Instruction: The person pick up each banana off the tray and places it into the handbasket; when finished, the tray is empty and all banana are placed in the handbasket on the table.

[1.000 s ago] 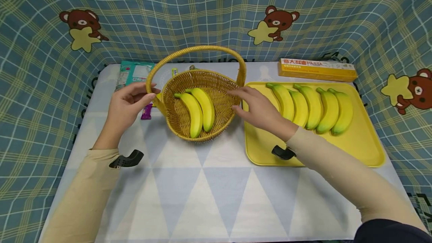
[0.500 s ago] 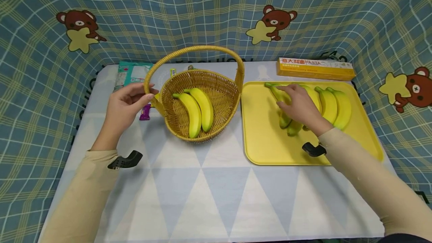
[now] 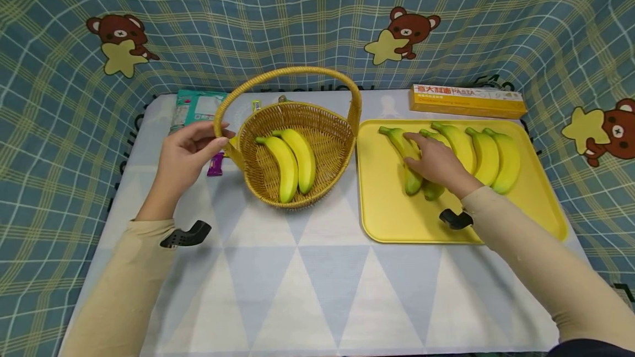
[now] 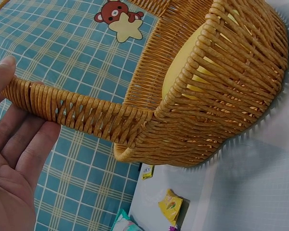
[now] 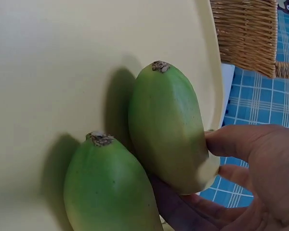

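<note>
My left hand point(image 3: 182, 153) holds the left side of a wicker basket's handle point(image 4: 82, 109), thumb on one face and fingers on the other. The basket point(image 3: 329, 161) stands on the table with two bananas point(image 3: 281, 167) lying side by side inside. On the yellow tray point(image 3: 397, 225), my right hand point(image 3: 441, 161) grips the leftmost banana point(image 3: 413, 182), thumb on one side and fingers around the other. In the right wrist view, a second banana point(image 5: 108, 187) lies right beside the gripped banana point(image 5: 168, 120). Several more bananas point(image 3: 483, 153) lie in a row farther right, partly behind my hand.
A pasta box point(image 3: 468, 102) lies behind the tray. A teal packet point(image 3: 195, 108) and a small purple wrapper point(image 3: 215, 165) are left of the basket. A yellow packet point(image 4: 171, 206) shows below the basket in the left wrist view. Plaid cloth point(image 3: 278, 21) rises behind the table.
My right hand has moved from the basket's right rim to the tray and taken hold of the leftmost banana, which has shifted slightly left. My left hand stays on the handle.
</note>
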`<state>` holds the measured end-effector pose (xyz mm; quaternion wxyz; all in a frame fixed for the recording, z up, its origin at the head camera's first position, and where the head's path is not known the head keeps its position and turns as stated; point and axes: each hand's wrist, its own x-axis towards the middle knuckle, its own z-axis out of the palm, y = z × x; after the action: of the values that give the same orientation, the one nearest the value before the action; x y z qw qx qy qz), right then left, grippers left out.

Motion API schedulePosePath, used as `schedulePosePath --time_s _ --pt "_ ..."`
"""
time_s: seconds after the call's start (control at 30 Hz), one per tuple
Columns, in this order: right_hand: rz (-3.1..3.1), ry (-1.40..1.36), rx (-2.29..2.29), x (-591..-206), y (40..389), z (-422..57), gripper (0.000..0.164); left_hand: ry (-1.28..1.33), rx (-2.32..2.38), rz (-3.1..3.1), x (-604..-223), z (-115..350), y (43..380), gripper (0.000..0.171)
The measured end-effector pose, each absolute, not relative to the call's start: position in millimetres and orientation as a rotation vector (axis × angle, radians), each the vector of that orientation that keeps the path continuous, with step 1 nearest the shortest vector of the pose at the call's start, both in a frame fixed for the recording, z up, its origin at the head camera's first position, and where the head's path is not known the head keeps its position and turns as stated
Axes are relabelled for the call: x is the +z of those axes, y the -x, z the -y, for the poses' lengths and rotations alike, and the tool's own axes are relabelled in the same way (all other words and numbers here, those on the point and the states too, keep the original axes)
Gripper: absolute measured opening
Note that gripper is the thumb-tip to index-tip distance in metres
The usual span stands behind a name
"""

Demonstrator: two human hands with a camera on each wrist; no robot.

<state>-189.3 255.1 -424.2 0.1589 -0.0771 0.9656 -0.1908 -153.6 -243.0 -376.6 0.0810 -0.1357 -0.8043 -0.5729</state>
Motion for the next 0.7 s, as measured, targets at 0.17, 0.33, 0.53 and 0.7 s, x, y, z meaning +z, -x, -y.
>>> schedulePosePath --time_s 0.17,0.33,0.53,0.7 --pt "-2.718 0.203 -0.597 -411 181 -256 0.067 0.409 -1.728 2.399 -377 242 153 0.027" --pt "-2.74 0.29 -0.573 -389 167 -254 0.066 0.414 -1.734 2.397 -377 241 153 0.027" --pt "-2.742 0.386 -0.522 -354 146 -244 0.066 0.401 -1.714 2.403 -377 242 153 0.027" --pt "-2.739 0.488 -0.564 -333 133 -230 0.064 0.389 -1.707 2.407 -377 243 152 0.027"
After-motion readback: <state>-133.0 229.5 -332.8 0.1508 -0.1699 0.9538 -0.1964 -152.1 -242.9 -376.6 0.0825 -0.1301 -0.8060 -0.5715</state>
